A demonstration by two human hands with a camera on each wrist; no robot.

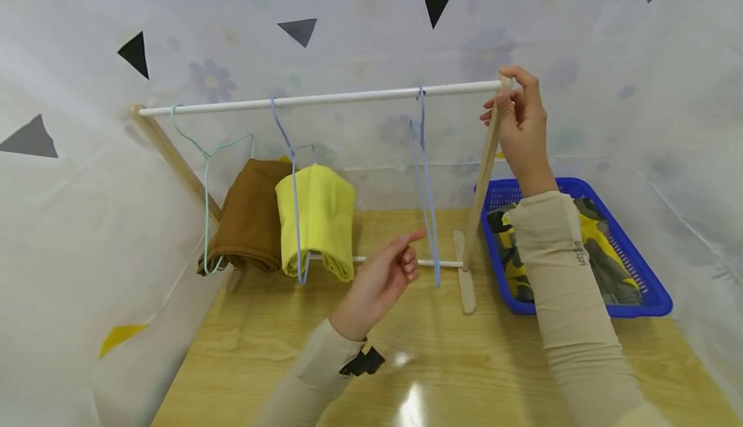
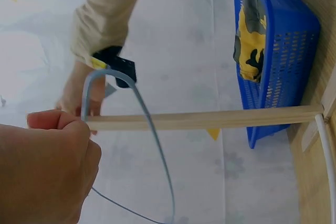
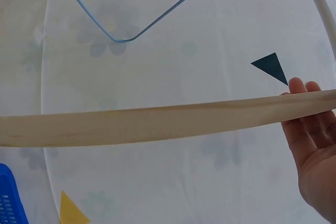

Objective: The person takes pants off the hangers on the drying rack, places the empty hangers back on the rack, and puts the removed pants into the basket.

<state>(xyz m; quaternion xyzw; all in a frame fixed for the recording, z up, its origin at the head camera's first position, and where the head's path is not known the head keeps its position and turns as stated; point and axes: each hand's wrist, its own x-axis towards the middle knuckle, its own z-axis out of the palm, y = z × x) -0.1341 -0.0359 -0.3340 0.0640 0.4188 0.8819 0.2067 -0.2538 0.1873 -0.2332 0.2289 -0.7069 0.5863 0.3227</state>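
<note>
In the head view, my right hand grips the top of the wooden post of a small clothes rack, where it meets the white rail. The right wrist view shows fingers behind that post. My left hand is in front of the rack, fingers loosely curled, one fingertip beside an empty blue hanger. Whether it touches the wire is unclear. Further left, a yellow folded garment hangs on a blue hanger. A brown folded garment hangs on a mint hanger.
A blue basket with a camouflage-patterned garment stands right of the rack, partly behind my right sleeve. The rack's wooden foot rests on the wood-grain table. A patterned sheet encloses the back and sides.
</note>
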